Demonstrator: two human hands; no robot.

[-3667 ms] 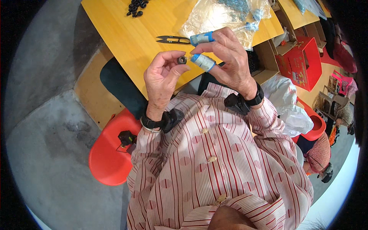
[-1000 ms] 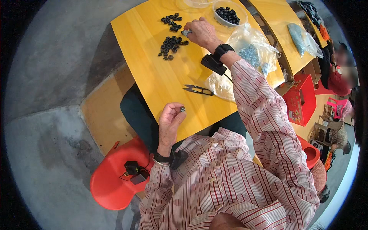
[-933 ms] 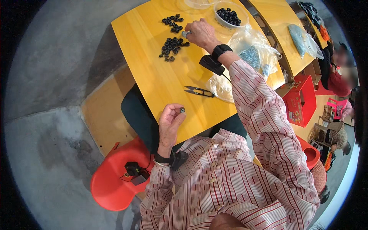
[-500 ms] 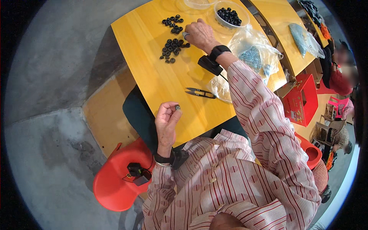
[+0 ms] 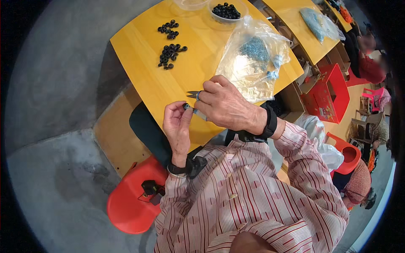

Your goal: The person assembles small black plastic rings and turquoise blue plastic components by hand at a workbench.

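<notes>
My left hand (image 5: 177, 126) pinches a small black ring-shaped part (image 5: 185, 106) with a pale centre between thumb and fingertips, just over the table's near edge. Close beside it, my right hand (image 5: 225, 103) is closed with its fingers bent toward that part. A small pale grey piece shows at its fingertips, but I cannot make out what it is. Thread snips (image 5: 193, 94) lie on the table with their dark blades showing; the right hand covers their handles. Farther off lie two loose groups of black ring-shaped parts (image 5: 169, 52).
On the yellow table (image 5: 143, 55) stand a clear tub (image 5: 227, 19) of black parts and a clear plastic bag (image 5: 253, 71) with blue-grey grains. A red box (image 5: 333, 95) is at the right; a red stool (image 5: 135, 202) stands at the lower left. Other people sit far right.
My right hand has come back from the black parts at the far side to beside my left hand. My left hand still pinches its small part. The view has shifted slightly.
</notes>
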